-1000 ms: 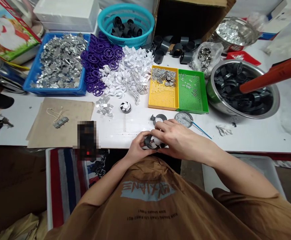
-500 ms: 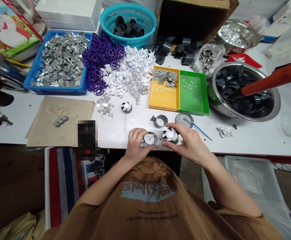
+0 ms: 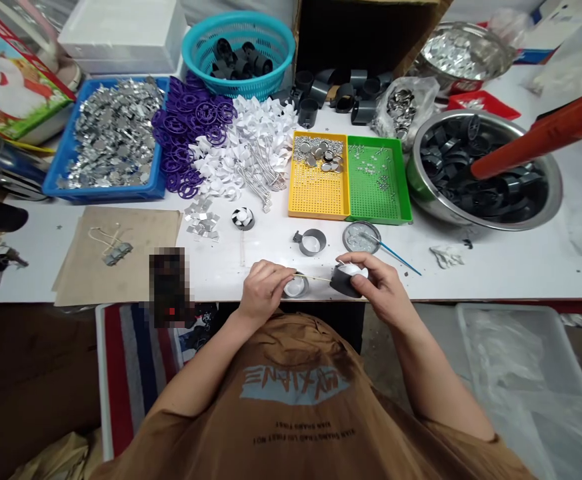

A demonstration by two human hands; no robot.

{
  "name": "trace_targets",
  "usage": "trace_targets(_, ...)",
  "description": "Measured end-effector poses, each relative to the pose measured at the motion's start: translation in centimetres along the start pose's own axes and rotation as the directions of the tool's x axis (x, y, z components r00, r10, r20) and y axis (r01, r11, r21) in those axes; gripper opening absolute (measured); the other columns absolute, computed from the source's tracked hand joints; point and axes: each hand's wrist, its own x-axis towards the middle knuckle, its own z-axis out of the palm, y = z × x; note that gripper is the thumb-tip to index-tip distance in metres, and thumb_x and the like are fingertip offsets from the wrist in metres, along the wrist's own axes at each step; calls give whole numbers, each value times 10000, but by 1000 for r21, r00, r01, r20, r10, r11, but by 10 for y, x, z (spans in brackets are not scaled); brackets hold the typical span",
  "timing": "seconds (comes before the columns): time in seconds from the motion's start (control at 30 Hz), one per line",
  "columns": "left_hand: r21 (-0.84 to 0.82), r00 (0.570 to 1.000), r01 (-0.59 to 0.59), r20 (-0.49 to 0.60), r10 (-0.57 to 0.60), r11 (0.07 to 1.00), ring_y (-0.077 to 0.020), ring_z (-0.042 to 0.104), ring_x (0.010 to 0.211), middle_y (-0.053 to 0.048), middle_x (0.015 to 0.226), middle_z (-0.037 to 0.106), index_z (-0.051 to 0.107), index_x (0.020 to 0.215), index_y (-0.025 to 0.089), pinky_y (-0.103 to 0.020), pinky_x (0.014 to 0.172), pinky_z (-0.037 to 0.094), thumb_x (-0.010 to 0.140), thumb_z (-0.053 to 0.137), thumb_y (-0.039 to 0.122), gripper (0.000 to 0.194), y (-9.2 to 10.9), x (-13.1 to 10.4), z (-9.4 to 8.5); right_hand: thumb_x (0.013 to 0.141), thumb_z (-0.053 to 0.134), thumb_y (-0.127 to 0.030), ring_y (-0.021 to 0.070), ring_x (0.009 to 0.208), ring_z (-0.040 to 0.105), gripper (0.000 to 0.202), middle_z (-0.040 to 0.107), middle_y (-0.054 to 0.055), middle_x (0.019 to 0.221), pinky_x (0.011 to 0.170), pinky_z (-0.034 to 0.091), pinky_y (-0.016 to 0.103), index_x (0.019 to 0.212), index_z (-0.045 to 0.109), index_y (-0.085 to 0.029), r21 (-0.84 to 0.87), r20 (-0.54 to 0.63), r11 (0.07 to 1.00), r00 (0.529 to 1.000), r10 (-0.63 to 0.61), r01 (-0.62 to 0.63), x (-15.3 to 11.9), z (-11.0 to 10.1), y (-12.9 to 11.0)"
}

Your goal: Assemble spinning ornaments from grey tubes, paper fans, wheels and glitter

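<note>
Pinching between thumb and fingertips of the left hand (image 3: 268, 288): one end of a pale cord (image 3: 315, 277), running straight across to the cup; joining point too small to tell. Clasping in curved thumb and fingers of the right hand (image 3: 381, 283): a dark cup (image 3: 343, 283), tilting, showing a white insert (image 3: 355, 269) at the mouth. Lying just beside the left fingertips: a white-centred round piece (image 3: 295, 287), partly covered.

Best handling, by judgement: drawing the cord evenly, without jerking; bracing the cup by its wall, sparing the insert; clearing the round piece below.

Lying beyond, between the hands: a clipped grey ring (image 3: 323, 243). Resting beyond the right hand: a shallow dish (image 3: 345, 247), bearing a blue stick (image 3: 401, 259). Sitting beyond the left hand: a black-and-white wheel (image 3: 243, 218). Standing farther ahead: a yellow tray (image 3: 319, 197), a green tray (image 3: 375, 205). Standing farthest: a turquoise basket (image 3: 245, 87).
</note>
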Motion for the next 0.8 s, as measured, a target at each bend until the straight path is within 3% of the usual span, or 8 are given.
trace_targets(0.1,-252,951,47,306,33,967,-182,635,804,-53,854,710,714,976,239,-317,731,491,932,502,280,220,2,12,-20,821,573,-573,162,649,604,436,638,34,829,619,506,306,1035,615,-196,252,54,964,996,73,-85,1,3,10)
trace_targets(0.23,-528,715,356,685,139,771,-192,670,755,-74,818,709,753,896,261,-302,696,524,898,556,388,234,4,24,-40,777,586,-633,178,618,624,513,647,41,773,596,524,330,1013,581,-177,454,221,865,968,122,-213,-1,13,16)
trace_targets(0.27,-535,725,398,681,102,745,-200,671,757,-80,813,707,755,889,254,-312,707,529,877,586,409,230,2,24,-41,779,579,-638,177,614,619,516,647,42,770,586,518,325,1008,581,-175,453,216,866,968,126,-214,-3,15,17)
trace_targets(0.33,-534,828,409,559,-54,740,-229,673,853,-97,896,704,733,986,230,-347,780,534,809,662,466,303,-5,21,-40,800,566,-618,168,614,600,483,642,38,773,573,498,308,1000,596,-179,374,115,914,986,123,-158,-6,14,18)
trace_targets(0.4,-509,901,382,391,-188,771,-277,629,1057,-130,1109,664,631,1203,213,-392,898,510,717,734,527,588,-14,14,-36,819,575,-565,145,585,550,416,636,25,783,542,460,284,993,623,-190,184,-30,980,996,88,-81,-11,9,17)
trace_targets(0.53,-297,904,303,390,-174,906,-321,409,1346,-145,1427,458,371,1432,247,-481,1108,357,634,819,463,940,-21,0,-23,819,625,-462,135,587,527,323,657,13,842,550,430,277,1022,639,-211,-177,-133,984,990,-42,18,-19,-1,7)
trace_targets(0.67,-167,916,168,391,-91,971,-288,397,1356,-124,1363,524,449,1365,231,-491,1129,339,721,775,317,727,-15,-6,0,809,669,-419,203,855,644,331,692,56,985,742,492,315,1054,617,-203,-338,-53,923,975,-215,185,-19,-2,-8)
trace_targets(0.8,-193,939,233,301,-169,953,-257,564,1175,-97,1202,620,559,1224,223,-451,1029,452,694,794,276,582,-7,-5,10,833,645,-445,219,888,656,353,689,84,982,749,489,317,1073,600,-190,-488,72,821,951,-299,296,-14,-2,-24)
